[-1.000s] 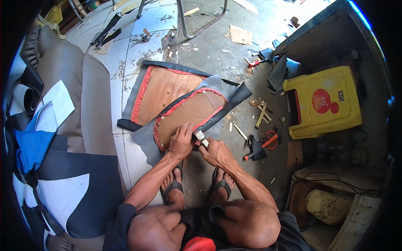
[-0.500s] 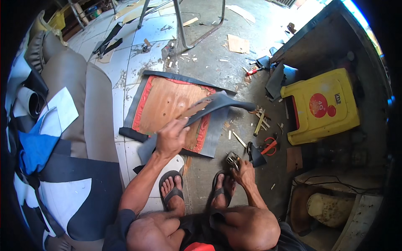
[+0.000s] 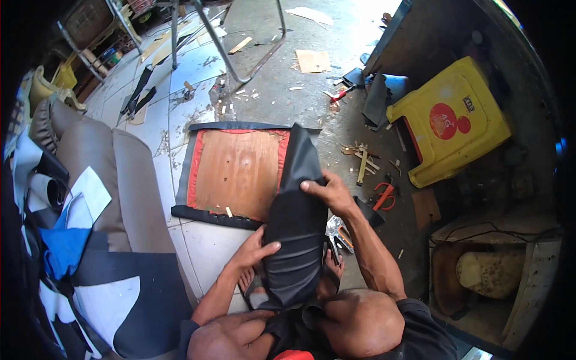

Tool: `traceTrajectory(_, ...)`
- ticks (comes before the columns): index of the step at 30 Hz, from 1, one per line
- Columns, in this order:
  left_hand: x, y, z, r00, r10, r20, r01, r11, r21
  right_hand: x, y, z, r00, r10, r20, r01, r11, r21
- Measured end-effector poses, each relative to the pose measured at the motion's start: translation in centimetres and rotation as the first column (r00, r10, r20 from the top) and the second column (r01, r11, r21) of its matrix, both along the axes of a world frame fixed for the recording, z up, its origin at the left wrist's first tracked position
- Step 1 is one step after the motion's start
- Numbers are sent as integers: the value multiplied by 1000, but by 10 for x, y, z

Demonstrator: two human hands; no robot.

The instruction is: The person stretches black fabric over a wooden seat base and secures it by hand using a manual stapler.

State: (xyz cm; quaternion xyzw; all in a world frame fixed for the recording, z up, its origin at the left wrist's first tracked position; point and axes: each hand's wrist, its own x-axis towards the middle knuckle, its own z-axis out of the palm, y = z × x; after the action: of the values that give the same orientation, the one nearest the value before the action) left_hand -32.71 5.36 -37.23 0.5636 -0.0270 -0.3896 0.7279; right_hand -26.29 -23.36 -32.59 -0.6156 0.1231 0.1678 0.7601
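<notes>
We're looking through a wide fisheye, the left one of two worn on the head, tipped down from above the knees (image 3: 367, 324). The left hand (image 3: 253, 249) and right hand (image 3: 333, 193) sit pretty near us, around mid-view. Past them we get floor (image 3: 264, 99) running far off, brown cushions (image 3: 139, 186) curving along the left, a yellow stool (image 3: 485, 129) over right.
</notes>
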Motion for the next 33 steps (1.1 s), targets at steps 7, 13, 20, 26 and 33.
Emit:
traceTrajectory(7, 65, -25, 55, 986, 165, -21, -166, 984, -67, -8, 44, 7, 992, 130, -4, -129, 991, 46)
traceTrajectory(13, 59, -33, 42, 904, 257, -341, -293, 954, -60, -13, 39, 6, 966, 227, -123, -253, 931, -265)
traceTrajectory(20, 65, -35, 47, 918, 239, -316, -262, 964, -33, -4, 40, 0, 932, 263, -248, -314, 930, -192)
traceTrajectory(26, 68, -30, 40, 927, 195, -321, -214, 977, -26, -1, 38, 3, 923, 272, -273, -299, 952, -62)
traceTrajectory(33, 82, -26, 48, 957, 57, -285, -100, 985, -139, -5, 35, -10, 916, 346, -204, -364, 930, -57)
